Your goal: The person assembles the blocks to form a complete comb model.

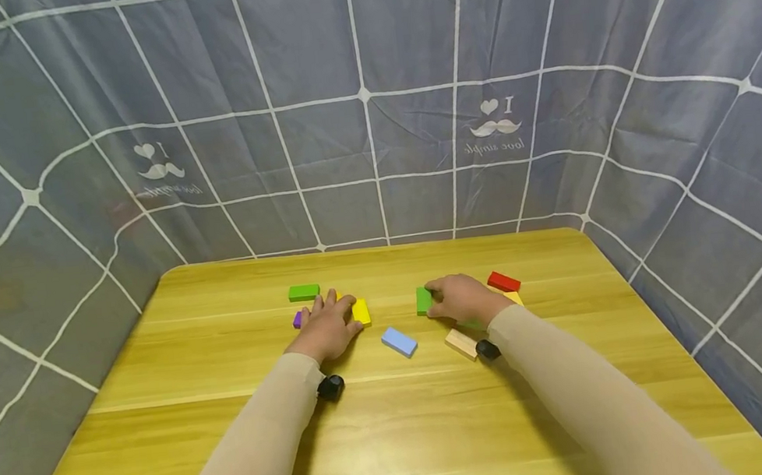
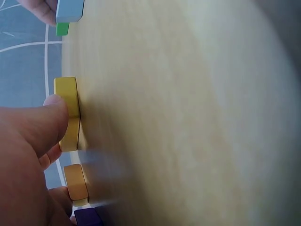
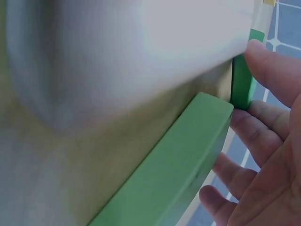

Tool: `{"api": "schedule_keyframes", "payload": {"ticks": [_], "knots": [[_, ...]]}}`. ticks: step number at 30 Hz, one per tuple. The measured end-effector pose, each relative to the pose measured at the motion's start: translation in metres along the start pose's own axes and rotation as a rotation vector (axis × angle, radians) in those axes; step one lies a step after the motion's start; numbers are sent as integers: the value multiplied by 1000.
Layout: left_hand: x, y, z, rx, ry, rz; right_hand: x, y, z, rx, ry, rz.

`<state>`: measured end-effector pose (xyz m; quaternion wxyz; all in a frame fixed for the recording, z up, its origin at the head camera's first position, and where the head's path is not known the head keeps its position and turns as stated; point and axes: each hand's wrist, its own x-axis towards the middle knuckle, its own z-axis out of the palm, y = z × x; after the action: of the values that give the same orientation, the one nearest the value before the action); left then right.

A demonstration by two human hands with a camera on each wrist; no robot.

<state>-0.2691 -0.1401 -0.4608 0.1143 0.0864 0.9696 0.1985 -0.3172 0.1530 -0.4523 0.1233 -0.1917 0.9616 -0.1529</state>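
Note:
My left hand [image 1: 324, 328] is spread low over several blocks, its thumb and index finger pinching a yellow block [image 1: 360, 313]. In the left wrist view the thumb presses that yellow block [image 2: 67, 94]. An orange block [image 2: 76, 182] and a purple block [image 2: 88, 217] lie by the other fingers. With thumb and fingers, my right hand [image 1: 461, 297] holds a green block [image 1: 423, 301] at its right side. Under the right palm is a lighter green block [image 3: 164, 165], mostly hidden in the head view.
Between the hands lies a blue block [image 1: 399, 342]. A plain wooden block [image 1: 461, 344] sits near the right wrist. Beyond that hand are a red block [image 1: 504, 281] and a partly hidden yellow one [image 1: 513, 298]. Another green block [image 1: 304, 292] is at the back left of the table [image 1: 402, 423].

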Motion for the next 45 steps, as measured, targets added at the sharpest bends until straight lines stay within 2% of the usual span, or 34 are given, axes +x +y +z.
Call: {"api": "schedule_keyframes", "payload": {"ticks": [13, 26, 33, 45], "knots": [[-1, -2, 2, -17, 14, 6, 33, -9, -8, -43, -23, -86], [1, 0, 4, -8, 17, 9, 60, -17, -12, -19, -25, -60], [1, -2, 4, -1, 15, -3, 65, -19, -11, 30, -21, -38], [1, -2, 4, 7, 2, -11, 69, -20, -9, 39, -14, -15]]}}
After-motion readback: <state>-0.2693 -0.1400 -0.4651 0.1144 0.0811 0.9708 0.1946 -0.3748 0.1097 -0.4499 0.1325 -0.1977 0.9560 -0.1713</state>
